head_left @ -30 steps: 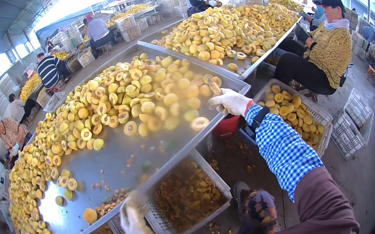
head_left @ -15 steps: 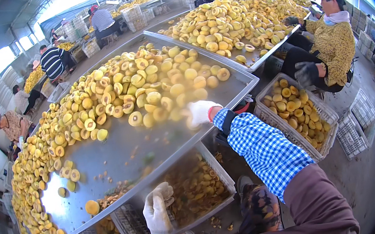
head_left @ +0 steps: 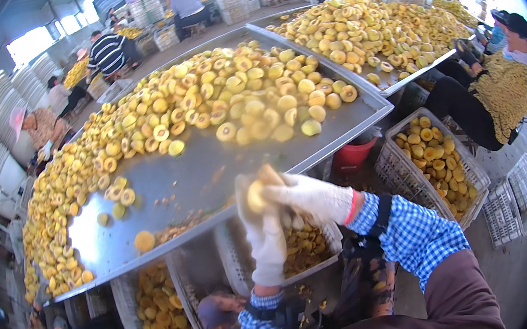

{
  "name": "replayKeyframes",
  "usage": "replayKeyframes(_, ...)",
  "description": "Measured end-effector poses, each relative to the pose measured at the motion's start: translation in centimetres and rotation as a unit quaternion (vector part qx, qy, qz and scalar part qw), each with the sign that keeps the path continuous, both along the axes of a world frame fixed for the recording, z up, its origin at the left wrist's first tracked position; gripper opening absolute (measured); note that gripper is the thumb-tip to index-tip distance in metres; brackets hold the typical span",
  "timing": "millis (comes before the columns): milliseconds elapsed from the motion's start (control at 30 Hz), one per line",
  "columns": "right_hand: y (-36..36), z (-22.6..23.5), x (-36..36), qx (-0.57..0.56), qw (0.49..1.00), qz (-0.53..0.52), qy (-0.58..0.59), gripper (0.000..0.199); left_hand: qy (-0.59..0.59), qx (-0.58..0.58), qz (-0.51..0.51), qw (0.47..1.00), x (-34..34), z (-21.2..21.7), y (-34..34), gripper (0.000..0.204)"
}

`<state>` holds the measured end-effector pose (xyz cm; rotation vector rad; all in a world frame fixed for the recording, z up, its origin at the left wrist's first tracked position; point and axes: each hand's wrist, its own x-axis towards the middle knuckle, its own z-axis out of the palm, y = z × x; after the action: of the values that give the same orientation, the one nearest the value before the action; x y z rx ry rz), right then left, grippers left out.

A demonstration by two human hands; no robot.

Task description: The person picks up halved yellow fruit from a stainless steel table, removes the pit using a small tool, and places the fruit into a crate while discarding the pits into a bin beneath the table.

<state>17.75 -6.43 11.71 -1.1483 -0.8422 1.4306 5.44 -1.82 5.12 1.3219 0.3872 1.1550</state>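
Note:
My two gloved hands meet in front of the metal table's near edge, smeared by motion. A yellow peach half (head_left: 256, 196) sits between them. My left hand (head_left: 263, 238), in a white glove, is closed around it from below and the left. From the right, my right hand (head_left: 314, 198), also white-gloved, has its fingers closed against the same fruit. A blurred tan shape (head_left: 270, 175) shows above the fingertips; I cannot make out what it is. Many peach halves (head_left: 195, 100), some with brown centres, lie heaped on the metal table (head_left: 210, 166) beyond my hands.
Below the table edge stand a crate of scraps (head_left: 306, 248) and a crate of fruit (head_left: 167, 320). To the right are a red bucket (head_left: 353, 154), another fruit crate (head_left: 433, 165) and stacked crates (head_left: 511, 202). A co-worker (head_left: 503, 89) sits by the second table (head_left: 393, 86).
My right hand has come back from the fruit heap to my left hand, which has risen to meet it. A peach half is now between them. The view has shifted slightly left.

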Motion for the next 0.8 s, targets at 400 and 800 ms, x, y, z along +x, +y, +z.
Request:
replayKeyframes(400, -5.7, -2.7, -6.3, 0.125, 0.859, -0.018, -0.496, 0.041, 0.046, -0.069, 0.035, 0.996, -6.1, -1.7, 0.6, 0.07)
replayKeyframes(800, -8.2, -2.5, -7.9, -0.001, 0.899, 0.027, -0.438, 0.043, 0.082, -0.054, -0.082, 0.992, -7.2, -0.4, -0.6, 0.056)
